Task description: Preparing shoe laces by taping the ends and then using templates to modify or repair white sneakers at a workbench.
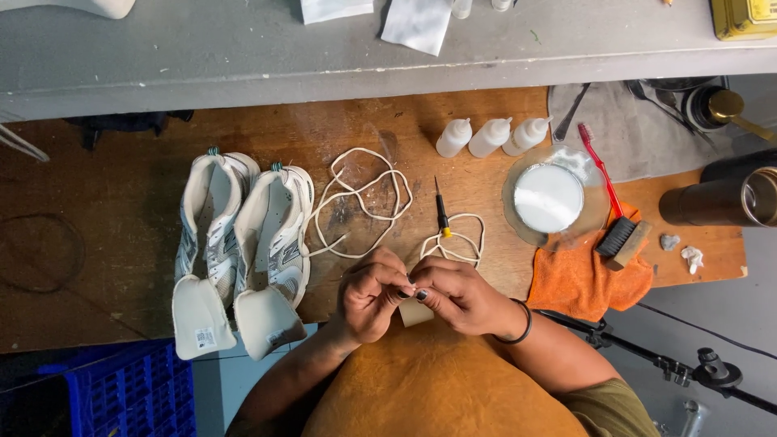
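My left hand point(371, 293) and my right hand point(458, 294) meet at the near edge of the wooden table point(121, 210), fingertips pinched together on one end of a white shoelace point(458, 240) that loops away toward the table's middle. A small pale card or patch point(416, 312) shows under my fingers. A second white shoelace point(361, 198) lies loose beside a pair of white sneakers point(243, 243) with their tongues pulled out. A black awl with a yellow collar point(441, 210) lies just beyond my hands.
Three small white squeeze bottles point(490, 136) lie at the back. A round bowl of white liquid point(549, 197), a red toothbrush point(599, 166), a brush point(622, 239) and an orange cloth point(584, 279) sit right. A blue crate point(121, 392) stands lower left. A tripod point(688, 368) is lower right.
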